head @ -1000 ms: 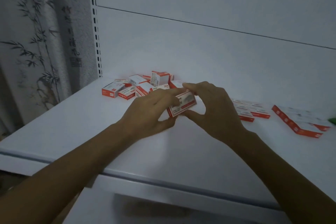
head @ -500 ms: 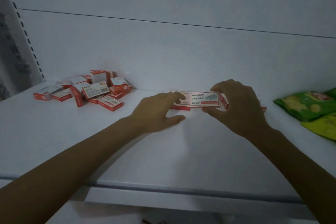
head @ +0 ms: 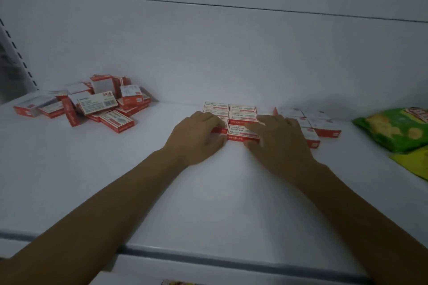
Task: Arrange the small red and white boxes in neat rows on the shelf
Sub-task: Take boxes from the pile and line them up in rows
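Observation:
Flat on the white shelf point(head: 208, 192) lies a tidy block of small red and white boxes point(head: 229, 109), two columns wide. My right hand point(head: 278, 139) pinches the front box point(head: 240, 135) of the right column, with fingers on its top and the thumb against its front face; the box rests on the shelf. My left hand point(head: 199, 134) lies over the left column's front boxes, fingers resting on them and hiding them. A loose pile of the same boxes point(head: 92, 104) sits at the back left.
Another flat group of boxes point(head: 312, 120) lies just right of my right hand. Green point(head: 393, 127) and yellow point(head: 414, 157) snack bags lie at the far right. The shelf's back panel is right behind the rows, and its front edge point(head: 208, 259) runs near me.
My right hand has brought the box down from the air onto the shelf at the front of the right column. My left hand has slid onto the left column. The view has shifted right.

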A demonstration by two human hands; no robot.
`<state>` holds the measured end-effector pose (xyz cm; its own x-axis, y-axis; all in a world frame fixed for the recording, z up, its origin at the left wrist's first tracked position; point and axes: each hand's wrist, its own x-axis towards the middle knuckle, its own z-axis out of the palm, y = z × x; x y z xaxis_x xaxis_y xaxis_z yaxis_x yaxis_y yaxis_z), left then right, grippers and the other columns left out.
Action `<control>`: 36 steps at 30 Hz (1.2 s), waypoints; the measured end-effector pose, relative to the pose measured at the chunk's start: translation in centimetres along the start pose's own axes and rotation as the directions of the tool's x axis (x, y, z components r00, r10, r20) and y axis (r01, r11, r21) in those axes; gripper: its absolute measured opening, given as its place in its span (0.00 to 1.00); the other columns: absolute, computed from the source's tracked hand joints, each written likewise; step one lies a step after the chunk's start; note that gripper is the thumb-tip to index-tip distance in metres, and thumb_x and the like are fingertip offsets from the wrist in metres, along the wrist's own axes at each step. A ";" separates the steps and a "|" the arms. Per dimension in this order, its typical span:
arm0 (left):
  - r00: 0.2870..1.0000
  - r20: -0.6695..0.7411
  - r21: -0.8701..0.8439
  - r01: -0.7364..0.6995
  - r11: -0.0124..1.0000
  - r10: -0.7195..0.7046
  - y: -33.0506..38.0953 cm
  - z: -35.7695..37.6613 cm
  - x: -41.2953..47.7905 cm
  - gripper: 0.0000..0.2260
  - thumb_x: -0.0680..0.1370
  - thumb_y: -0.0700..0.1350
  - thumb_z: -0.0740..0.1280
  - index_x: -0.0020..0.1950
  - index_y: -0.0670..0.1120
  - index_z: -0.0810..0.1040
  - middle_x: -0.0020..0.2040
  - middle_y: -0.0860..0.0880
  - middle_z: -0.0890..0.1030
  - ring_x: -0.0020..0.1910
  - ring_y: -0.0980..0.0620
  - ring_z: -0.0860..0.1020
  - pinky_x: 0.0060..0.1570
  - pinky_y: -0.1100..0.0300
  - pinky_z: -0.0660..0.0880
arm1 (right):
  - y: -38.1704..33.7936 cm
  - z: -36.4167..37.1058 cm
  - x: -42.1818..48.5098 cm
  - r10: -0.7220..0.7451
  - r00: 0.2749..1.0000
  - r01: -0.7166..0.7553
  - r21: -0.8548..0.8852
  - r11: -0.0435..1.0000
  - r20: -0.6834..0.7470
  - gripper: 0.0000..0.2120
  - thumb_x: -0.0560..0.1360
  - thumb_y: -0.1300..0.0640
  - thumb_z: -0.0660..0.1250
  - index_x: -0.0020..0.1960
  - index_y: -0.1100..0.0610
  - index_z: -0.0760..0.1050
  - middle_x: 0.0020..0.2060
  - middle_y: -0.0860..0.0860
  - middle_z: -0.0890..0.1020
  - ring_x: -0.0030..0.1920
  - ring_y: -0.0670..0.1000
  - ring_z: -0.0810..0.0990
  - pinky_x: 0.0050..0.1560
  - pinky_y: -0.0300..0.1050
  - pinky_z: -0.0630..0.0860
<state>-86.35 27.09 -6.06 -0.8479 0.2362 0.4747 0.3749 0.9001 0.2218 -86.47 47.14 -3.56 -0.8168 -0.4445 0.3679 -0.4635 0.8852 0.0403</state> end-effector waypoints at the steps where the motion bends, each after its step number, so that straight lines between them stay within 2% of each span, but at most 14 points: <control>1: 1.000 0.002 -0.005 0.002 1.000 -0.002 -0.1 0.1 0.0 0.15 0.73 0.57 0.62 0.55 0.51 0.76 0.53 0.54 0.78 0.52 0.52 0.74 0.46 0.60 0.70 | -0.2 -0.4 -0.3 -0.017 1.000 0.018 0.042 0.999 -0.022 0.19 0.76 0.46 0.60 0.65 0.51 0.71 0.64 0.52 0.75 0.63 0.54 0.71 0.64 0.50 0.61; 3: 1.000 -0.007 -0.015 0.016 1.000 -0.016 -0.1 0.1 -0.1 0.15 0.73 0.57 0.62 0.56 0.51 0.76 0.53 0.55 0.79 0.53 0.52 0.74 0.45 0.60 0.70 | -0.8 -1.0 -1.0 -0.042 0.999 0.044 0.098 0.994 -0.020 0.19 0.77 0.47 0.60 0.64 0.53 0.72 0.61 0.51 0.77 0.60 0.53 0.74 0.62 0.48 0.64; 7: 0.999 -0.018 -0.028 0.051 0.998 -0.051 0.3 -0.2 -0.2 0.15 0.75 0.54 0.64 0.59 0.52 0.76 0.57 0.55 0.79 0.56 0.52 0.74 0.48 0.60 0.70 | -1.0 -0.6 -1.3 -0.074 0.989 0.068 0.058 0.996 0.125 0.19 0.79 0.45 0.53 0.66 0.51 0.69 0.65 0.47 0.73 0.62 0.48 0.72 0.63 0.45 0.64; 11: 0.999 -0.005 -0.045 0.042 0.998 -0.043 0.4 -0.3 -0.1 0.15 0.74 0.56 0.62 0.57 0.54 0.78 0.56 0.56 0.79 0.57 0.52 0.74 0.50 0.56 0.75 | -0.9 -0.1 -0.7 -0.026 0.994 0.019 0.059 0.998 0.107 0.18 0.80 0.48 0.51 0.66 0.50 0.69 0.69 0.48 0.69 0.66 0.49 0.69 0.66 0.45 0.63; 14: 0.999 0.002 -0.035 0.042 0.999 -0.042 0.1 0.0 0.3 0.17 0.73 0.58 0.59 0.56 0.54 0.77 0.56 0.58 0.78 0.56 0.54 0.73 0.48 0.59 0.73 | -0.9 0.1 -0.7 -0.007 0.995 -0.002 0.089 0.996 0.097 0.18 0.80 0.50 0.52 0.68 0.51 0.65 0.67 0.49 0.71 0.64 0.50 0.71 0.64 0.45 0.65; 17: 1.000 0.008 -0.044 0.029 0.999 -0.028 0.1 -0.1 0.3 0.17 0.73 0.58 0.59 0.56 0.54 0.78 0.56 0.57 0.78 0.55 0.53 0.73 0.48 0.57 0.74 | -1.0 0.2 -0.7 -0.017 0.994 0.009 0.074 0.997 0.106 0.21 0.80 0.48 0.52 0.71 0.50 0.62 0.70 0.49 0.68 0.67 0.51 0.67 0.66 0.48 0.63; 21: 1.000 0.014 -0.052 0.014 0.999 -0.014 0.2 -0.2 0.2 0.17 0.73 0.57 0.60 0.56 0.53 0.78 0.55 0.55 0.79 0.55 0.51 0.74 0.50 0.54 0.75 | -1.2 0.7 -0.4 -0.037 0.993 0.036 0.012 0.999 0.114 0.22 0.79 0.45 0.51 0.71 0.50 0.62 0.68 0.52 0.68 0.66 0.53 0.67 0.63 0.49 0.66; 25: 0.999 0.034 -0.043 0.009 0.999 -0.008 0.0 0.0 0.1 0.16 0.74 0.57 0.62 0.58 0.53 0.77 0.57 0.56 0.78 0.57 0.52 0.73 0.51 0.56 0.74 | -0.6 1.3 -0.3 0.079 0.992 -0.095 0.182 0.979 0.095 0.25 0.77 0.42 0.55 0.72 0.49 0.59 0.71 0.51 0.64 0.70 0.52 0.63 0.68 0.49 0.60; 30: 0.999 0.041 -0.021 -0.005 1.000 0.006 -0.1 0.0 0.0 0.16 0.74 0.57 0.63 0.59 0.54 0.77 0.59 0.55 0.77 0.59 0.53 0.73 0.54 0.58 0.73 | -0.5 1.8 0.1 0.130 0.978 -0.166 0.233 0.958 0.163 0.27 0.77 0.41 0.55 0.72 0.48 0.58 0.73 0.52 0.60 0.72 0.53 0.59 0.70 0.50 0.57; 32: 0.999 0.046 -0.020 -0.012 1.000 0.013 0.0 -0.1 0.0 0.17 0.74 0.57 0.63 0.59 0.53 0.77 0.58 0.55 0.78 0.58 0.52 0.73 0.53 0.59 0.72 | -0.4 1.9 0.5 0.142 0.976 -0.188 0.303 0.934 0.167 0.26 0.76 0.41 0.59 0.71 0.49 0.60 0.71 0.54 0.63 0.70 0.54 0.63 0.69 0.49 0.60; 34: 0.998 0.066 -0.011 -0.009 1.000 0.010 0.0 -0.1 0.0 0.18 0.73 0.58 0.61 0.59 0.53 0.77 0.58 0.55 0.78 0.58 0.53 0.73 0.53 0.59 0.72 | -0.2 1.9 0.9 0.121 0.980 -0.172 0.375 0.911 0.157 0.25 0.75 0.43 0.62 0.68 0.50 0.63 0.65 0.51 0.70 0.64 0.51 0.70 0.63 0.47 0.66; 36: 0.997 0.076 0.007 -0.004 1.000 0.004 0.0 -0.1 0.1 0.19 0.73 0.59 0.60 0.60 0.53 0.77 0.58 0.56 0.77 0.58 0.54 0.73 0.53 0.60 0.72 | -0.1 1.8 0.9 0.112 0.982 -0.164 0.393 0.905 0.151 0.24 0.74 0.43 0.62 0.68 0.50 0.64 0.63 0.49 0.71 0.62 0.50 0.71 0.60 0.44 0.68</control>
<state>-86.42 27.09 -5.88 -0.8726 0.2665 0.4093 0.3758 0.9016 0.2143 -87.76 46.44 -4.95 -0.9061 -0.3577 0.2258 -0.4205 0.8198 -0.3887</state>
